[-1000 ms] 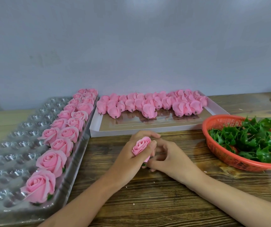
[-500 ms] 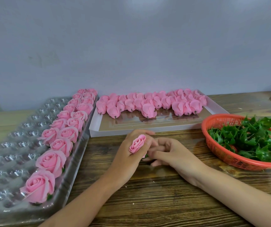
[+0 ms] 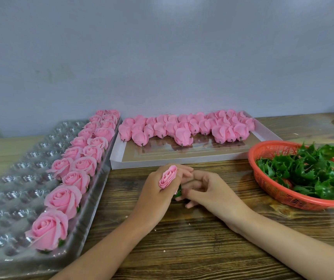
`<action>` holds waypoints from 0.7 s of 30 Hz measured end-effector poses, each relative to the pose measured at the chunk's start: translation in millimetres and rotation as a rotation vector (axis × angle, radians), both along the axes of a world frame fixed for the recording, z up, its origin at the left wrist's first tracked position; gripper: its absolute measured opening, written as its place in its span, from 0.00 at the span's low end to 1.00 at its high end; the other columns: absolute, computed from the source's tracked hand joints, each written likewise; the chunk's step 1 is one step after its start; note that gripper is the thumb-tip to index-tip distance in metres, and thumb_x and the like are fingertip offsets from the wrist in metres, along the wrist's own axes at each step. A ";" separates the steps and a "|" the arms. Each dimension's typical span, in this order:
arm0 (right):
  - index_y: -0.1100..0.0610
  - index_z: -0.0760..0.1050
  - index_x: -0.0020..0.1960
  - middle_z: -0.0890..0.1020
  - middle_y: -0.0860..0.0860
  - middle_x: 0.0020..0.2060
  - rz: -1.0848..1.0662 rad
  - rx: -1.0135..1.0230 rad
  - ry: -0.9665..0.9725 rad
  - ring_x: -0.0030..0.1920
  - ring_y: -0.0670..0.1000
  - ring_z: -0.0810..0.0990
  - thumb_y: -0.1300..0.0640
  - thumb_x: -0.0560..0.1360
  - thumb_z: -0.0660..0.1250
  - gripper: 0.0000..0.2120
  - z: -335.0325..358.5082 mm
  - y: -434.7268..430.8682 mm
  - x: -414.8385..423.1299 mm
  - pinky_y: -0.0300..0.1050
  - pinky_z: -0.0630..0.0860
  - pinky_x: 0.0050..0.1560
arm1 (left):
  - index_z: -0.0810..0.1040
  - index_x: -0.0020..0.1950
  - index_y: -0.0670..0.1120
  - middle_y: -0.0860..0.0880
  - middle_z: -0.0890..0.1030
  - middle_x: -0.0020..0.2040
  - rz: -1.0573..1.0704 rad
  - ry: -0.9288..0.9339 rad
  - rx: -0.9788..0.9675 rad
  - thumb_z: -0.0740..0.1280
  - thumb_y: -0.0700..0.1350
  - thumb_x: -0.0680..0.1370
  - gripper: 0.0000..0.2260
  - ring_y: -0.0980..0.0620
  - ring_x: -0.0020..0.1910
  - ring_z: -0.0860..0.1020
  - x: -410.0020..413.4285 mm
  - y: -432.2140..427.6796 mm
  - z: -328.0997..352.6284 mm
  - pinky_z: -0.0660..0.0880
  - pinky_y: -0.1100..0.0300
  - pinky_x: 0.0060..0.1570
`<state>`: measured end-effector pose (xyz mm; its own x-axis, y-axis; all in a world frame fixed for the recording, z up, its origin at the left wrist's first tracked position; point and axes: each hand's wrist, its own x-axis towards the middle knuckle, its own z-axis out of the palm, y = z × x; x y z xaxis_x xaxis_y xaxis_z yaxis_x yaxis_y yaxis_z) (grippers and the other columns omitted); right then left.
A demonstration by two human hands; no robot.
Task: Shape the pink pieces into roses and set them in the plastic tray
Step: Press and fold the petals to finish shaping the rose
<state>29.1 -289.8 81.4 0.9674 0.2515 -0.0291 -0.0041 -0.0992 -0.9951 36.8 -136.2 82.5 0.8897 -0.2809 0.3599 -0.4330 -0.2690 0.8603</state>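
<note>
a clear plastic tray [image 3: 16,178] of round cups lies on the wooden tabletop [image 3: 182,239], at 9 o'clock from the hands. finished roses [image 3: 63,199] sit in two rows along its 3 o'clock edge, running from the near end to the far end. just beside the tray, at 12 o'clock from the hands, a shallow white box [image 3: 182,159] carries the unshaped pink pieces [image 3: 182,128]. they are packed along its far side, short dark stems pointing toward the near side. in the middle, the left hand [image 3: 154,197] has its grip closed round a half-opened pink rose [image 3: 168,176]. the bloom stands out of the top of the fist, tilted toward 1 o'clock. a bit of green base [image 3: 179,191] shows below the rose, between the two hands. the right hand [image 3: 208,188] touches the left from 3 o'clock, fingers curled, tips at that green base. whether its grip actually pinches it i cannot tell. at 3 o'clock, well apart from the hands, an orange basket [image 3: 273,190] holds a heap of green leaf pieces [image 3: 313,170].
</note>
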 end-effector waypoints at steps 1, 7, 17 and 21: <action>0.63 0.80 0.55 0.86 0.56 0.41 -0.002 -0.005 -0.006 0.43 0.49 0.87 0.71 0.75 0.66 0.11 -0.3 0.0 -0.2 0.35 0.79 0.37 | 0.83 0.51 0.45 0.56 0.83 0.52 -0.002 0.005 0.000 0.60 0.38 0.81 0.11 0.61 0.54 0.78 0.0 -0.1 0.0 0.72 0.71 0.53; 0.62 0.80 0.50 0.85 0.54 0.37 -0.016 -0.022 -0.035 0.41 0.49 0.86 0.72 0.74 0.65 0.10 -2.1 0.8 -1.7 0.35 0.79 0.36 | 0.83 0.51 0.46 0.57 0.81 0.54 -0.012 0.002 0.009 0.60 0.41 0.81 0.11 0.60 0.56 0.78 -0.1 -1.1 -1.1 0.73 0.64 0.55; 0.65 0.80 0.53 0.85 0.57 0.41 -0.044 -0.002 -0.070 0.42 0.49 0.84 0.72 0.75 0.66 0.09 -5.6 0.5 -1.8 0.36 0.79 0.38 | 0.83 0.49 0.48 0.61 0.79 0.59 -0.073 0.025 0.059 0.60 0.45 0.81 0.11 0.60 0.60 0.75 -0.9 -0.2 1.5 0.72 0.69 0.53; 0.65 0.79 0.50 0.84 0.65 0.45 -0.044 -0.017 -0.087 0.42 0.52 0.82 0.72 0.75 0.66 0.07 -6.1 0.5 -2.1 0.39 0.81 0.40 | 0.81 0.43 0.54 0.57 0.83 0.51 -0.034 0.021 0.038 0.58 0.49 0.79 0.12 0.58 0.54 0.78 -1.7 -2.4 2.8 0.70 0.69 0.52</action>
